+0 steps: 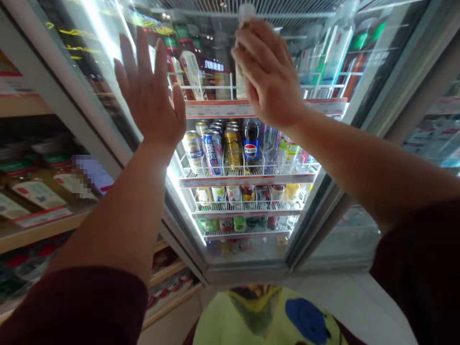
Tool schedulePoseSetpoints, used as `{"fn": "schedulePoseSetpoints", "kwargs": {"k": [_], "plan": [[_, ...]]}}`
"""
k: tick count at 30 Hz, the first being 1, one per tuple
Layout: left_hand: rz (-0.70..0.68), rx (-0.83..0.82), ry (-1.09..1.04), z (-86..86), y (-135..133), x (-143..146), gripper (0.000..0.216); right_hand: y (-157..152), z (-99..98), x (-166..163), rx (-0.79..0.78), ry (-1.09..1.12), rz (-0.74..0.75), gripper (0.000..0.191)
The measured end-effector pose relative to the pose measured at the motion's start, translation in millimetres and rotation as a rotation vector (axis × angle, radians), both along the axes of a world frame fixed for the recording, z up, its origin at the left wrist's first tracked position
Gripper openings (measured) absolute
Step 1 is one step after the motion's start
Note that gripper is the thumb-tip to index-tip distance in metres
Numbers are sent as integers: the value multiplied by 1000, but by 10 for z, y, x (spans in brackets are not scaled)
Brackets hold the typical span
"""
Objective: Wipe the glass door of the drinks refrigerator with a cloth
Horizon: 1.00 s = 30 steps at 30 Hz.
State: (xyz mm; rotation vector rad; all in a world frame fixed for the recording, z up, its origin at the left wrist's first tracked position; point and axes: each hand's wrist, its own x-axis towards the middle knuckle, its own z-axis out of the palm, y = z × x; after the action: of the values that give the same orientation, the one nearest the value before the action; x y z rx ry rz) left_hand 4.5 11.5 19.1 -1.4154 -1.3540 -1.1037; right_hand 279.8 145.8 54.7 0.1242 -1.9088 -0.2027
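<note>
My left hand (pixel 147 96) is raised on the left side of a lit drinks fridge, its fingers spread and nothing in it. Green-capped bottles (pixel 189 60) stand on the top shelf just to its right. My right hand (pixel 268 72) is up at the middle of that shelf, back towards me, fingers bent and pressed together. Behind its fingers stands a pale bottle with a whitish cap (pixel 247 10), partly covered by the hand. The palm is hidden, so whether it touches the bottle or holds anything does not show.
Lower fridge shelves hold cans (pixel 233 146), a dark cola bottle with a blue label (pixel 251 141) and other drinks. Clear bottles (pixel 334 48) stand at the top right. A wooden shelf with bottles (pixel 38 191) is on the left. Reflections show across the fridge front.
</note>
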Motion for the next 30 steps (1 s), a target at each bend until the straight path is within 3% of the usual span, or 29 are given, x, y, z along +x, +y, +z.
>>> {"fn": "schedulePoseSetpoints", "kwargs": {"k": [4,9,13,17,22,27,30], "plan": [[-15,-18,-26,5,-60,57,102,127,-58,-128,-33,-85,67,48],[97,14,86,-29,-17,-12,93,12,143,146,-7,-35,-63,53],[147,80,168,-45,23,-34,93,-83,103,228,-3,-7,-87,53],[119,39,143,-35,26,-64,90,-7,72,158,55,-197,-42,48],[81,36,164,-25,50,-109,86,118,136,80,8,47,15,56],[25,20,50,-29,19,-27,90,7,-100,-107,44,-182,12,50],[17,17,69,-36,-5,-17,87,-27,-37,-183,66,-104,-31,49]]}}
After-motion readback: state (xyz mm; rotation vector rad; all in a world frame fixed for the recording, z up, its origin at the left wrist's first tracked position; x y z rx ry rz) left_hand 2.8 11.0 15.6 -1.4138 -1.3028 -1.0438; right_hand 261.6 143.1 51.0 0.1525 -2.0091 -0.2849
